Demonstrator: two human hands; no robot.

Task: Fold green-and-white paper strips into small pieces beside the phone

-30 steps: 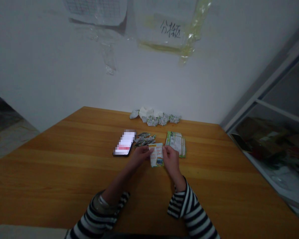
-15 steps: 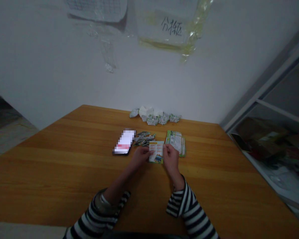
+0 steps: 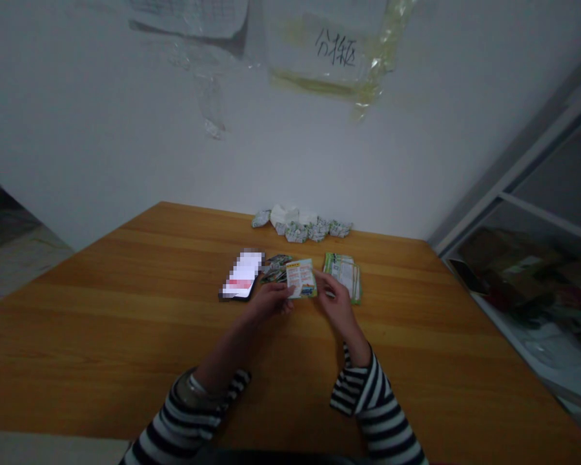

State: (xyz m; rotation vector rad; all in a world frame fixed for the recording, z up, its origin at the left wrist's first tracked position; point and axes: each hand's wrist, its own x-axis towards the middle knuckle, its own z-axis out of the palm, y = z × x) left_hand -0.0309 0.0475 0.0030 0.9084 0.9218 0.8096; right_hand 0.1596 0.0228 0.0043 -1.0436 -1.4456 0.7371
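My left hand (image 3: 272,299) is closed on the lower left part of a small printed card (image 3: 300,274), thumb on its front. White with green edges, the card has a yellow strip along the top and a picture at the lower right. At its right edge is my right hand (image 3: 336,299), fingers loosely bent and thumb apart from them; whether a fingertip touches the card is hard to see. Behind the card lies a loose heap of small dark cards or packets (image 3: 277,261). A stack of green-and-white printed cards (image 3: 343,270) lies just beyond my right hand.
A phone with a lit screen (image 3: 243,274) lies left of the heap. Several crumpled printed wrappers (image 3: 297,231) sit along the wall at the back of the wooden table (image 3: 126,310). Shelving with assorted items (image 3: 523,278) stands at the right.
The card has been raised a little away from me and is tilted slightly. My right hand has loosened from its pinch at the card's edge and shifted a little to the right.
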